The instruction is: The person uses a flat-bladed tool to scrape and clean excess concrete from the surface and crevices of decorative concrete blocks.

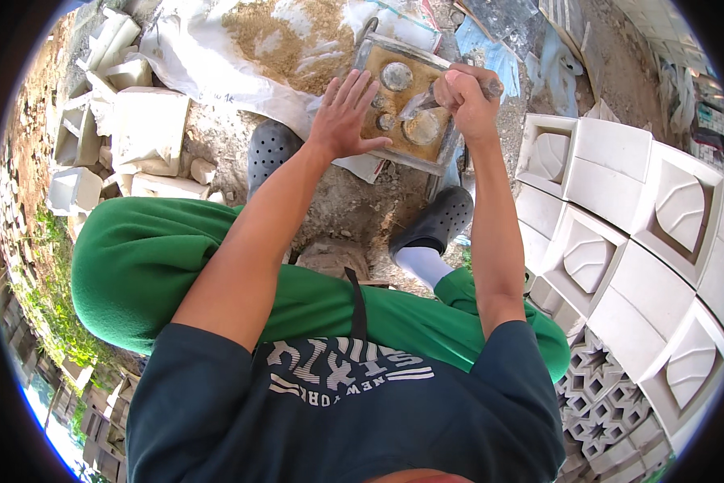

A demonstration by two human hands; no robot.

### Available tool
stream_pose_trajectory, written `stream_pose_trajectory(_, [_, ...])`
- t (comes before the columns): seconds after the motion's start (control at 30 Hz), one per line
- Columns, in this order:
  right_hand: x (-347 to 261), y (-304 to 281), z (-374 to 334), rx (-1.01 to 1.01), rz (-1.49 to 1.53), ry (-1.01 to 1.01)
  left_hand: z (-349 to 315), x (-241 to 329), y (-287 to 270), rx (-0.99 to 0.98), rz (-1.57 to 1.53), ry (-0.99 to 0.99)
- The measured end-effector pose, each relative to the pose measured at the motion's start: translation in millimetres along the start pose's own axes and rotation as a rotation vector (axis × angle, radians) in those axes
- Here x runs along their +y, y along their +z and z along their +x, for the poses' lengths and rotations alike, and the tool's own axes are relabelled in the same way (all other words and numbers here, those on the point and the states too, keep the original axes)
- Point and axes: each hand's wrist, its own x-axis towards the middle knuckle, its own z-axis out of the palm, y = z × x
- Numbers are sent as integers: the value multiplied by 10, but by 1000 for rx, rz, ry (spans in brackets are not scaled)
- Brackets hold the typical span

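In the head view, a rectangular mould (417, 164) with a grey, worn frame is seen on the ground, tilted slightly clockwise and placed between the two hands. Its face is covered by a tan, sandy fill (423, 79), from which two large round discs (396, 76) and smaller round pieces are shown, the discs pale grey and dusted with the same tan. A bent metal loop (368, 29) is fixed at the mould's far left corner.

The left hand (347, 115) is held open over the mould's left edge, palm down with the fingers spread; whether the frame is pressed by it cannot be told. By the right hand (463, 101), at the mould's right edge, the handle of a small trowel (417, 105) is gripped in closed fingers, and its blade is pointed leftward over the fill, between the two large discs.

The mould's far left side is bordered by a white sheet (205, 68) loaded with tan sand (289, 36). Beyond its far right corner, blue sheeting (491, 56) is spread. To its near left and near right, dark clogs (433, 223) are planted, and between them a strip of bare soil (318, 213) is left on the near side. Sideways room is bounded by pale broken blocks (148, 133) well left of the mould and by stacked white blocks (614, 149) to its right.
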Motion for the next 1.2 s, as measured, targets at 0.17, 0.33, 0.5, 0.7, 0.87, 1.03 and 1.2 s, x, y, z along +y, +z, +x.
stream_pose_trajectory(0.17, [-16, 56, -187, -107, -70, -56, -17, 1, -36, -18, -26, -23])
stream_pose_trajectory(0.33, [20, 412, -191, 164, -192, -49, -10, 5, -18, -8, -20, -11])
stream_pose_trajectory(0.5, [195, 434, -255, 549, 43, -204, -27, -5, -32, 8, -27, -22])
stream_pose_trajectory(0.7, [-28, 401, -279, 476, 121, -361, -22, 4, -11, 27, -45, -26])
stream_pose_trajectory(0.87, [25, 358, 3, 257, -16, -220, -47, -13, -24, 34, -74, -18])
stream_pose_trajectory(1.03, [-47, 198, -65, 221, 40, -228, -16, 4, -40, 61, -112, -35])
stream_pose_trajectory(1.2, [39, 356, 92, 231, -74, -152, -55, -25, -10, 44, -99, -57])
